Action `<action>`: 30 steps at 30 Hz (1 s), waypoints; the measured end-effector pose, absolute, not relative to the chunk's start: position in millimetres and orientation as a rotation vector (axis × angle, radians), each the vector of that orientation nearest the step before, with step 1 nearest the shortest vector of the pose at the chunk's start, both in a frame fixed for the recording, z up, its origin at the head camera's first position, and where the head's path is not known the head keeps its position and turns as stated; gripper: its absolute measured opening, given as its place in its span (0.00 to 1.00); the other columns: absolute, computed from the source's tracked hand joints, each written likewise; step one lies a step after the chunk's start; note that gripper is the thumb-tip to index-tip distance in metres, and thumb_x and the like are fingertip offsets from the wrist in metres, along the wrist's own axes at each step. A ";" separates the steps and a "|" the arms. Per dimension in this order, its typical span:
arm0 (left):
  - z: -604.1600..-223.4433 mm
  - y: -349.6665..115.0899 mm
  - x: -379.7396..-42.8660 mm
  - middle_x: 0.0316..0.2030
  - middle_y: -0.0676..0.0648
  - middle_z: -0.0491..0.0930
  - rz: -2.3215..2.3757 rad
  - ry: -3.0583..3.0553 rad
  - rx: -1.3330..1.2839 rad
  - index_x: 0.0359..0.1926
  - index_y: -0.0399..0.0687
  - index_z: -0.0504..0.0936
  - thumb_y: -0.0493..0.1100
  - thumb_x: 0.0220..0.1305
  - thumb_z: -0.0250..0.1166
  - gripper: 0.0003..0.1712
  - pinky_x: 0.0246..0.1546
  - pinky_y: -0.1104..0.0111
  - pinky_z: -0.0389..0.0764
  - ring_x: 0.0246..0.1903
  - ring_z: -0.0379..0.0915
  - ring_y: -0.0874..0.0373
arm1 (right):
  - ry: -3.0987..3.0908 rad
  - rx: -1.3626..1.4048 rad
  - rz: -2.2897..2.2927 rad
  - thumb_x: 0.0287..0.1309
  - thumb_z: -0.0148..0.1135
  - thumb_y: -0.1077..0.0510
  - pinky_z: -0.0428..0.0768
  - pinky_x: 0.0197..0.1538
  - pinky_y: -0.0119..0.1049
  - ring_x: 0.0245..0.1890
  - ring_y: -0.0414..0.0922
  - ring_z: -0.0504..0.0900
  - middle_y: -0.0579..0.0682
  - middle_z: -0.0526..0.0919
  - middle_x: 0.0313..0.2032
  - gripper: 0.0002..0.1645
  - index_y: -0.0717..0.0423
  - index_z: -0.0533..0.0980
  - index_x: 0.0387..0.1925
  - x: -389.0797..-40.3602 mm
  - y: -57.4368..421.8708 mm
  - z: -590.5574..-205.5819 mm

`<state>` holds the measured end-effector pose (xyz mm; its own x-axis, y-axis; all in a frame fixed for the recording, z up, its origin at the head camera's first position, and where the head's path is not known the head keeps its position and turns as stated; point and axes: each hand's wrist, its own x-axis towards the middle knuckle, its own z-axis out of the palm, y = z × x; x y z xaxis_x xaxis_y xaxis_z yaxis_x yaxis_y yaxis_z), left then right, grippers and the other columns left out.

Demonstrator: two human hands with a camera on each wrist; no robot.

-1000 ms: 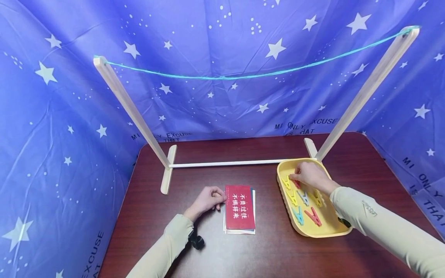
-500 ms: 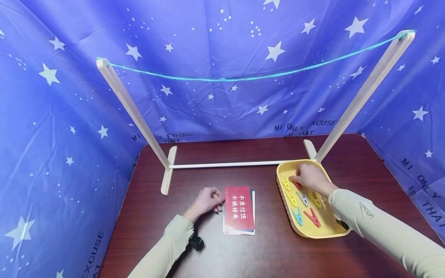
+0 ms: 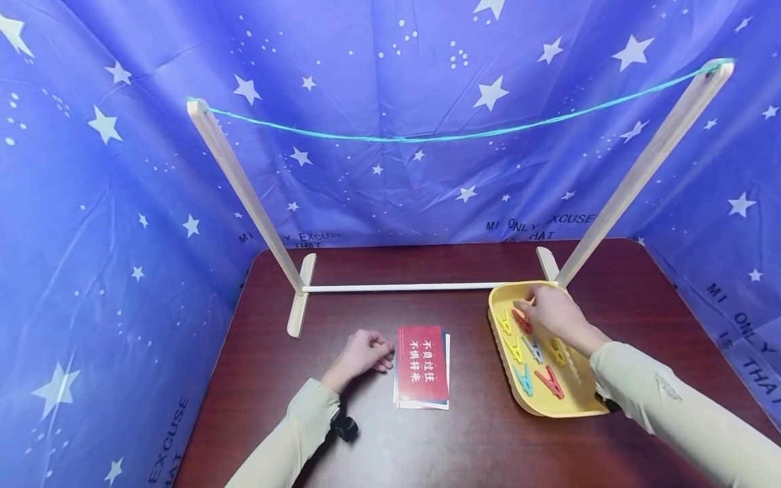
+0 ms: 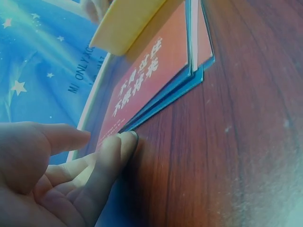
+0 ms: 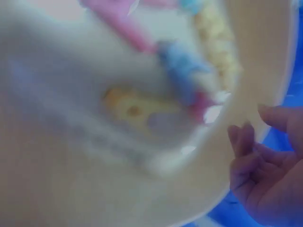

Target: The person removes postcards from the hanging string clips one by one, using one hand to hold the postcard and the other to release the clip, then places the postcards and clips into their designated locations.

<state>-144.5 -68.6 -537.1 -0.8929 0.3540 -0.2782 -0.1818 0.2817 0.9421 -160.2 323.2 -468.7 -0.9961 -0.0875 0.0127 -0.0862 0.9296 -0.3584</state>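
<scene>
My right hand [image 3: 554,310] reaches into the far part of a yellow tray [image 3: 552,412]. Its fingertips are beside a red clothespin [image 3: 523,320]; in the right wrist view thumb and fingers stand apart with nothing between them. Several yellow, blue and red clothespins lie in the tray, such as a yellow clothespin [image 3: 512,348] and a near red clothespin [image 3: 550,382]. My left hand [image 3: 360,352] rests on the table, fingers loosely bent, at the left edge of a stack of cards [image 3: 421,366] topped by a red card with white characters. Whether its fingertips touch the cards I cannot tell.
Behind stands a wooden frame with a left post [image 3: 247,196] and a right post [image 3: 643,176]. A green string [image 3: 399,139] sags between their tops. A white rod [image 3: 403,287] joins the feet. Blue star-patterned cloth [image 3: 390,68] surrounds the brown table [image 3: 366,454].
My right hand has shifted slightly right, off the far red clothespin, which shows more now. The left hand stays beside the cards. The head view has swung a little.
</scene>
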 end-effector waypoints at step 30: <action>-529.1 -58.3 -136.5 0.54 0.27 0.79 1.806 1.976 0.023 0.62 0.19 0.71 0.29 0.78 0.44 0.21 0.42 0.62 0.89 0.50 0.82 0.45 | 2.047 0.254 -1.504 0.69 0.45 0.71 0.77 0.66 0.56 0.54 0.59 0.78 0.78 0.71 0.59 0.30 0.88 0.54 0.66 -136.0 199.5 -477.5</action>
<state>-136.5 -58.3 -529.1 -0.8941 0.3139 -0.3196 -0.2902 0.1377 0.9470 -136.0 199.5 -477.5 -0.8134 -0.1813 -0.5528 0.4734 0.3459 -0.8101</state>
